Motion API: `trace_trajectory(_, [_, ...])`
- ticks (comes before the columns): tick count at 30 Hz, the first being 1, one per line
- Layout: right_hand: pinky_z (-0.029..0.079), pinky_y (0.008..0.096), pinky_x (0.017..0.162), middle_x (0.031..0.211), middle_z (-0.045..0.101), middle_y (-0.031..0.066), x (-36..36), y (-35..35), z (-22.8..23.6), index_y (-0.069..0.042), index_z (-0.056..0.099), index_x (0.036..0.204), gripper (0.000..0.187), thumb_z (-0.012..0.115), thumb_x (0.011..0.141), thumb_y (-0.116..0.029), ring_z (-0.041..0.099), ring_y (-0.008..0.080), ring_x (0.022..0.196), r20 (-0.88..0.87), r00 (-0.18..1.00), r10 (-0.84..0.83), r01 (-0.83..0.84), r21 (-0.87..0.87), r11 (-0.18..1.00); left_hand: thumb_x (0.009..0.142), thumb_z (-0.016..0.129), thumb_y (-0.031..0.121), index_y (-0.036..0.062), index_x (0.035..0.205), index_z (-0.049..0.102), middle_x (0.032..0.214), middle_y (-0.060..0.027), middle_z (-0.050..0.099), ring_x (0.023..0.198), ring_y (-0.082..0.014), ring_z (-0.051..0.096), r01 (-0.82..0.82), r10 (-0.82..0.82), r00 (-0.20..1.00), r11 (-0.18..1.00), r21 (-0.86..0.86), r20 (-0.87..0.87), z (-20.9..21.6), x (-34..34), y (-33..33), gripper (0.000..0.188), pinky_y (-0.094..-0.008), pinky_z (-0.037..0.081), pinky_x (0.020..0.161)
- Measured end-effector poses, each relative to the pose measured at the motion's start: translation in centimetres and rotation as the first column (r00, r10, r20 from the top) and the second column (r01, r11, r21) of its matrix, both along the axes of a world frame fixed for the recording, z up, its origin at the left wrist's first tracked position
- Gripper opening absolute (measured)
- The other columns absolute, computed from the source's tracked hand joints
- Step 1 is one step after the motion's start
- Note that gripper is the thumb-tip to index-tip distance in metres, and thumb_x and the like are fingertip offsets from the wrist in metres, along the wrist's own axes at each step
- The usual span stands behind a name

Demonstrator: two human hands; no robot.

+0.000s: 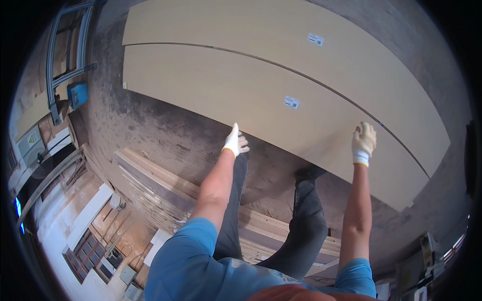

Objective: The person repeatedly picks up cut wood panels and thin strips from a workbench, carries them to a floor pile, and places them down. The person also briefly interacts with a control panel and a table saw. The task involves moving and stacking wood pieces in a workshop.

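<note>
Two long tan boards lie side by side, the near board (pixel 211 83) and the far board (pixel 251 22), with a narrow dark gap between them. Each bears a small white label. At the near board's front edge is my left hand (pixel 236 141) in a white glove, thumb pointing up and apart from the fingers; whether it touches the edge, I cannot tell. My right hand (pixel 364 143), also gloved, is over the right part of the near board with fingers loosely bent and nothing visible in them. A shadow falls on the board beside it.
A stack of boards (pixel 155 170) lies behind my legs on the dusty floor (pixel 165 130). To the left stand a metal frame (pixel 52 60), a blue box (pixel 77 95) and a grey cabinet with a yellow warning sign (pixel 31 145). Machinery (pixel 422 261) shows at the lower right.
</note>
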State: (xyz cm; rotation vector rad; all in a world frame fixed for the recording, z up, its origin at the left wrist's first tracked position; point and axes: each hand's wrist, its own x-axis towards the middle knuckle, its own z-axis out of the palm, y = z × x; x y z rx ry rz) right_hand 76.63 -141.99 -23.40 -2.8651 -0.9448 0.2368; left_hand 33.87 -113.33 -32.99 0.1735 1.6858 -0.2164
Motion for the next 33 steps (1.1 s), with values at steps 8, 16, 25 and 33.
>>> trace_trajectory(8, [0.028, 0.0604, 0.112, 0.158, 0.024, 0.0179, -18.2, -12.9, -5.2, -0.015, 0.028, 0.154, 0.091, 0.074, 0.086, -0.054, 0.032, 0.0398, 0.141, -0.603, -0.702, -0.378, 0.692, -0.454, -0.561, 0.092, 0.063, 0.060, 0.0110, 0.150, 0.041, 0.152, -0.0142, 0.044, 0.138, -0.0361, 0.043, -0.458, 0.402, 0.874, 0.868, 0.190, 0.272, -4.0, -0.9, 4.9, 0.078, -0.0601, 0.039, 0.110])
trace_trajectory(16, [0.048, 0.0510, 0.104, 0.134, 0.061, 0.0091, -16.5, -9.0, -10.7, -0.010, 0.054, 0.137, 0.046, 0.058, 0.102, -0.039, 0.058, 0.0299, 0.122, -0.935, -0.285, -0.209, 0.797, -0.110, -0.594, 0.099, 0.064, 0.035, 0.0106, 0.136, 0.053, 0.136, -0.0108, 0.058, 0.125, -0.0327, 0.056, -0.443, 0.383, 0.892, 0.843, 0.304, 0.240, -3.2, -1.4, 8.0, 0.046, -0.0518, 0.049, 0.104])
trace_trajectory(25, [0.056, 0.0494, 0.074, 0.076, 0.071, 0.0243, -7.6, -6.8, -1.5, -0.003, 0.067, 0.110, 0.058, 0.056, 0.094, -0.058, 0.071, 0.0335, 0.071, -0.247, -0.138, -0.959, 0.310, -0.931, 0.195, 0.095, 0.068, 0.043, 0.0138, 0.132, 0.057, 0.135, -0.0078, 0.060, 0.124, -0.0309, 0.056, -0.598, 0.543, 0.794, 0.779, 0.190, 0.272, -2.7, 0.0, 1.3, 0.048, -0.0516, 0.048, 0.105])
trace_trajectory(33, [0.043, 0.0477, 0.105, 0.143, 0.052, 0.0154, 12.5, 28.6, -6.5, -0.015, 0.054, 0.139, 0.057, 0.062, 0.092, -0.046, 0.051, 0.0371, 0.128, 0.030, 0.900, 0.434, -0.424, -0.163, 0.891, 0.096, 0.069, 0.038, 0.0131, 0.147, 0.044, 0.145, -0.0068, 0.051, 0.133, -0.0257, 0.048, -0.662, 0.610, 0.747, 0.720, 0.208, 0.266, -0.5, 6.6, -13.0, 0.062, -0.0482, 0.041, 0.112])
